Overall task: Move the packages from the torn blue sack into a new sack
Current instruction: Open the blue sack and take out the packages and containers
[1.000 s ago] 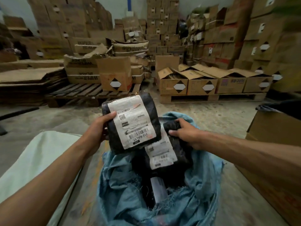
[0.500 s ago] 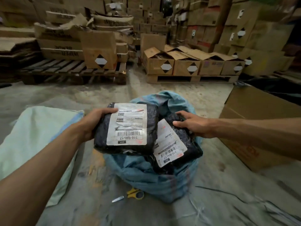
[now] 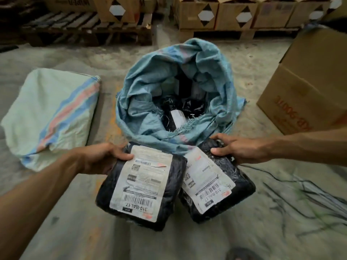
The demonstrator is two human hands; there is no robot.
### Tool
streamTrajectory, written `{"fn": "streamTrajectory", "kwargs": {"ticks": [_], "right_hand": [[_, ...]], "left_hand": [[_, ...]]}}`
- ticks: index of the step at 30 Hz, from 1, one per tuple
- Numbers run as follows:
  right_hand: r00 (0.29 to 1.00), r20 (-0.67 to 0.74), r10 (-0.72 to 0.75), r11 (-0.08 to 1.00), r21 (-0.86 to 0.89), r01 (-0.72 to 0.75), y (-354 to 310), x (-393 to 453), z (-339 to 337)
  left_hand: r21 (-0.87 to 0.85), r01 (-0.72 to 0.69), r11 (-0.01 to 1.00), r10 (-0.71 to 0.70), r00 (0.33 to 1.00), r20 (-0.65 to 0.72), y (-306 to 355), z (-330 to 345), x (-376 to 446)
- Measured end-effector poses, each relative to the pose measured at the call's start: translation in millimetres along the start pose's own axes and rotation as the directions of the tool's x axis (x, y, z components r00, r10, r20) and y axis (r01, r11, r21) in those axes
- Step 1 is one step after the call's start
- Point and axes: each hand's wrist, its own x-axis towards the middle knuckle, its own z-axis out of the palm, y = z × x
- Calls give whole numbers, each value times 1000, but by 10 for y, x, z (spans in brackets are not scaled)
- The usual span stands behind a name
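Observation:
The torn blue sack (image 3: 150, 94) stands open on the floor, with more black packages (image 3: 176, 117) visible inside. My left hand (image 3: 101, 156) grips a black package with a white label (image 3: 142, 186), held out in front of the sack. Beside it, my right hand (image 3: 242, 147) grips a second black labelled package (image 3: 216, 182). The two packages touch side by side, near me. A pale green sack with blue and pink stripes (image 3: 48, 113) lies flat on the floor to the left.
A large cardboard box (image 3: 308, 85) stands at the right. Pallets with boxes (image 3: 216, 14) line the back, and a wooden pallet (image 3: 88, 27) is at the back left. Dark strands (image 3: 304, 194) lie on the concrete floor at the right.
Both hands have drawn the two packages out of the blue sack and toward me, lower in view. The camera has tilted down, so the sack's mouth now shows.

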Motion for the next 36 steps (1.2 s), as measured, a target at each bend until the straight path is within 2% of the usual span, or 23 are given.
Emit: {"fn": "streamTrajectory", "kwargs": {"ticks": [2,5,7,12,17,21,23,25,27,28,30,31,32,33,34,35,36], "right_hand": [[1000,-21,18,999,-32,-19,119,101,90],[996,-66,53,999,-5,-53,331,262,236],[992,-107,70,996,65,-63,446,329,269],[977,-201,78,985,168,-45,632,363,154],[959,-215,184,978,-60,-201,683,362,43],[949,-277,152,977,-101,-186,808,467,45],[949,-294,111,978,-139,-157,835,496,64],[955,-291,60,946,-288,-148,830,522,71],[970,-239,29,813,-559,-162,756,535,58],[980,-198,17,685,-711,-156,684,521,41],[986,-137,-98,322,-942,-99,507,472,4],[974,-107,-201,157,-985,-76,401,441,-19],[950,-67,-306,50,-997,-55,307,412,-37],[915,-23,-404,4,-1000,-24,204,394,-46],[874,16,-485,-6,-1000,15,123,403,-52],[834,48,-549,20,-997,71,41,415,-43],[797,77,-599,55,-989,137,-39,446,-35]], "left_hand": [[54,34,998,-33,999,-14,-176,19,42],[43,65,997,-61,995,-76,-485,21,176],[11,22,1000,-20,993,-114,-636,32,266],[-195,-110,975,63,971,-232,-782,34,513],[-260,-123,958,25,936,-352,-811,-6,688],[-146,-129,981,60,913,-404,-865,-84,817],[4,-87,996,81,904,-419,-805,15,823],[182,5,983,83,879,-470,-721,65,804],[363,90,927,111,861,-496,-646,31,793],[439,137,888,125,847,-517,-601,21,787],[595,253,763,181,801,-571,-517,36,778],[679,324,659,238,766,-597,-469,50,765],[749,394,532,321,725,-610,-419,70,758],[792,440,423,416,681,-602,-348,116,725],[821,442,360,497,654,-570,-270,155,703],[853,400,336,545,656,-523,-183,206,685],[887,330,324,558,690,-461,-69,255,673]]}}
